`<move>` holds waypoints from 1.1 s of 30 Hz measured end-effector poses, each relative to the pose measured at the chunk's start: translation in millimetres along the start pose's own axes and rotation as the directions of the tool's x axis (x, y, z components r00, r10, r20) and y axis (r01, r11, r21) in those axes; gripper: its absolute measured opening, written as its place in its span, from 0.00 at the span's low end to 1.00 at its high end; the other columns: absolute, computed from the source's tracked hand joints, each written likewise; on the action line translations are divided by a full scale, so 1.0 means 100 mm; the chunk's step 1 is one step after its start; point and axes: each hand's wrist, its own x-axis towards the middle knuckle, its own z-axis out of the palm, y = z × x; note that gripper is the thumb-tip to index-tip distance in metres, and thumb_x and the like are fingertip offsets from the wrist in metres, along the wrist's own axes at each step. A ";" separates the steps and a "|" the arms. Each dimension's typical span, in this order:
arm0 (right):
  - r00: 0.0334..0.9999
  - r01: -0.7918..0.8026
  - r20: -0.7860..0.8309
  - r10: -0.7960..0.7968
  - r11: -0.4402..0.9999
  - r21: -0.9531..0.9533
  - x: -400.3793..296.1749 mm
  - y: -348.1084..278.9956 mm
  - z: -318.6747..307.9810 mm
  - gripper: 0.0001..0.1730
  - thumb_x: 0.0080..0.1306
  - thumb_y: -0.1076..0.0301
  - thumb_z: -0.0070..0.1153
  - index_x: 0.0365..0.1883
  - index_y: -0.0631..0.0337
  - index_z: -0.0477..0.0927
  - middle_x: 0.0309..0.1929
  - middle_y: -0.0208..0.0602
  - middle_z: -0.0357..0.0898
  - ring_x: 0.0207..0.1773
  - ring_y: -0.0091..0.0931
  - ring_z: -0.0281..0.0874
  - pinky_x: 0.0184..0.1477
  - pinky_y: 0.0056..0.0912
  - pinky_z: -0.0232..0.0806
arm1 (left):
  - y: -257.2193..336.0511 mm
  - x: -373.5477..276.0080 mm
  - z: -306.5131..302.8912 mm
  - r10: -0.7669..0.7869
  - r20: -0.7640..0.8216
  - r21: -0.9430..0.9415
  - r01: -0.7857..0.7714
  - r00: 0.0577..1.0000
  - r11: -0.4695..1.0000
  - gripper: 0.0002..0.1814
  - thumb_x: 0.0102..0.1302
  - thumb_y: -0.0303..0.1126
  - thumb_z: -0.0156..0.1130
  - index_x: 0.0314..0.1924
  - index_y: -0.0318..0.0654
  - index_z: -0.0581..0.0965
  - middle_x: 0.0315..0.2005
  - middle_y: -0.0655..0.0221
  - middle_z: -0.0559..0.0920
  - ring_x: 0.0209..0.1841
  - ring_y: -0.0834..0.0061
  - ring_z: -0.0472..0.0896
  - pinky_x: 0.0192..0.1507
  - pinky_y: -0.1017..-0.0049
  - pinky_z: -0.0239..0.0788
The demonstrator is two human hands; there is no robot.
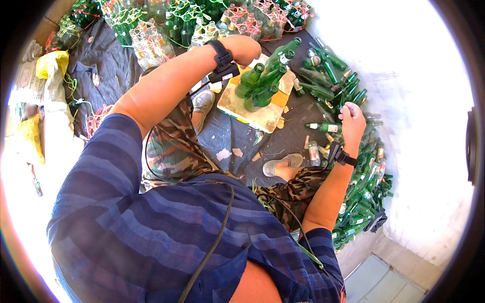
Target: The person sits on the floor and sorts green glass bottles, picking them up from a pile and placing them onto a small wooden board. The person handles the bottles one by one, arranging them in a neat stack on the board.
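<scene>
Several green glass bottles (pixel 261 81) stand close together on a worn, dirty white and yellow box (pixel 261 119) between my feet. Just up and left of them is my left hand (pixel 247 51), its fingers bent downward; its fingertips are hidden, so I cannot tell what it holds. My right hand (pixel 353 115) is raised over the near side of a heap of loose bottles (pixel 333 72), its fingers curled towards the thumb. Whether something small is between those fingers cannot be made out. A green bottle with a pale label (pixel 324 127) lies just left of that hand.
Bundles of bottles tied with pink and green cord (pixel 151 41) stand along the far side. More loose bottles (pixel 360 204) are piled down the right, by a white wall (pixel 424 125). Scraps lie on the dark sheet (pixel 218 132). Tangled pink cord (pixel 97 120) lies left; cables hang across my front.
</scene>
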 end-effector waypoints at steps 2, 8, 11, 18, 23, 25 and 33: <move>0.999 0.028 0.016 -0.028 1.000 -0.001 0.01 0.01 0.00 0.15 0.71 0.69 0.59 0.52 0.66 0.83 0.39 0.36 0.87 0.34 0.22 0.84 0.41 0.26 0.75 | -0.05 0.05 -0.01 -0.048 -0.007 0.011 0.048 0.999 0.999 0.30 0.51 0.29 0.67 0.60 0.44 0.83 0.48 0.55 0.87 0.52 0.53 0.85 0.53 0.57 0.78; 0.998 0.033 -0.055 -0.032 0.999 0.017 0.07 0.17 -0.11 0.14 0.70 0.68 0.60 0.51 0.65 0.84 0.40 0.37 0.89 0.34 0.24 0.87 0.41 0.27 0.76 | -0.17 0.17 -0.10 0.011 -0.157 -0.066 -0.021 0.988 0.998 0.23 0.58 0.36 0.67 0.56 0.48 0.84 0.48 0.57 0.87 0.52 0.53 0.85 0.55 0.57 0.77; 0.991 -0.015 -0.135 0.017 1.000 0.018 0.10 0.23 -0.23 0.14 0.70 0.68 0.60 0.50 0.67 0.84 0.39 0.38 0.89 0.34 0.23 0.87 0.41 0.26 0.76 | -0.18 0.20 -0.13 0.024 -0.312 -0.061 -0.045 0.950 0.997 0.19 0.62 0.38 0.65 0.53 0.48 0.86 0.48 0.57 0.87 0.52 0.54 0.85 0.57 0.59 0.76; 0.981 -0.073 -0.173 0.085 0.995 0.071 0.08 0.43 -0.28 0.12 0.68 0.70 0.60 0.48 0.65 0.85 0.36 0.36 0.88 0.33 0.23 0.87 0.37 0.26 0.76 | -0.23 0.42 -0.21 0.029 -0.452 -0.120 -0.094 0.891 0.988 0.17 0.61 0.38 0.64 0.47 0.39 0.86 0.43 0.55 0.88 0.47 0.51 0.86 0.52 0.58 0.77; 0.984 -0.132 -0.093 0.153 0.971 0.199 0.04 0.80 0.13 0.10 0.68 0.69 0.60 0.46 0.62 0.85 0.32 0.32 0.86 0.30 0.23 0.86 0.32 0.24 0.74 | -0.20 0.50 -0.31 0.076 -0.505 -0.129 -0.163 0.859 0.978 0.20 0.69 0.45 0.63 0.50 0.38 0.86 0.40 0.53 0.88 0.43 0.50 0.87 0.48 0.60 0.78; 0.949 -0.270 -0.019 0.314 0.846 0.460 -0.01 1.04 0.43 0.11 0.69 0.70 0.59 0.49 0.60 0.83 0.34 0.31 0.85 0.29 0.23 0.84 0.28 0.23 0.72 | -0.15 0.48 -0.35 0.034 -0.495 -0.201 -0.153 0.868 0.968 0.20 0.69 0.46 0.64 0.49 0.37 0.85 0.37 0.53 0.88 0.38 0.53 0.88 0.45 0.61 0.78; 0.604 -0.764 0.277 0.747 0.445 0.467 -0.89 2.63 1.80 0.03 0.69 0.76 0.53 0.40 0.60 0.78 0.29 0.35 0.79 0.26 0.29 0.81 0.19 0.30 0.65 | -0.10 0.42 -0.42 -0.105 -0.387 -0.292 -0.014 0.916 0.956 0.19 0.65 0.42 0.63 0.50 0.41 0.87 0.43 0.56 0.89 0.47 0.55 0.87 0.53 0.63 0.78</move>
